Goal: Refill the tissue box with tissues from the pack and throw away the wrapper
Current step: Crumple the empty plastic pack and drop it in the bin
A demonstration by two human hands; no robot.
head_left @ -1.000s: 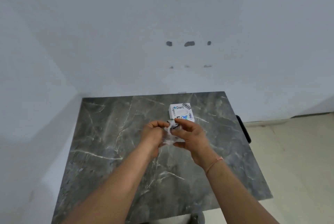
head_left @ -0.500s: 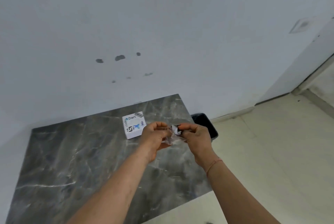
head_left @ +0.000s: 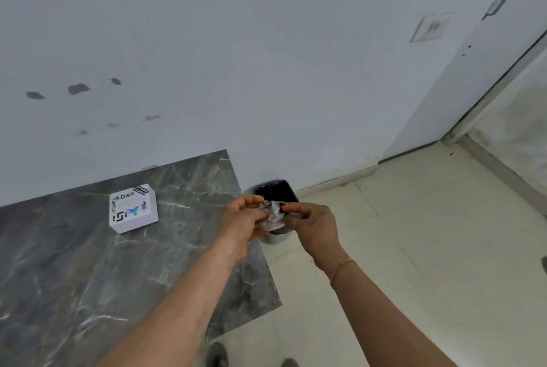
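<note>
Both hands are up past the right edge of the dark grey marble-look table [head_left: 88, 278], pinching a crumpled clear plastic wrapper [head_left: 273, 214] between them. The left hand [head_left: 244, 223] has its fingers curled around the wrapper's left side, the right hand [head_left: 315, 226] nips the right side with thumb and fingertips, so both are clamped on it and nearly touching each other. The wrapper is scrunched into a small glossy wad with some faint print on it, can't read any of it.

Right behind and below the wad sits a small bin with a black liner and a pale grey body [head_left: 276, 193], on the floor in the gap between the table's right edge and the wall. The hands cover part of its mouth, so I can't tell what's in it.

The white square tissue box covered in stickers [head_left: 133, 208] lies flat on the table near the far edge, well to the left of the hands, with bare veined stone all around it. Top looks closed from here.

To the right it's wide open: smooth cream floor tiles [head_left: 429, 263] running out to a white door [head_left: 488, 85] and its frame. The wall [head_left: 266, 56] behind is plain pale paint with a few dark scuffs. There's a thin orange thread bracelet [head_left: 342, 267] on the right wrist.
</note>
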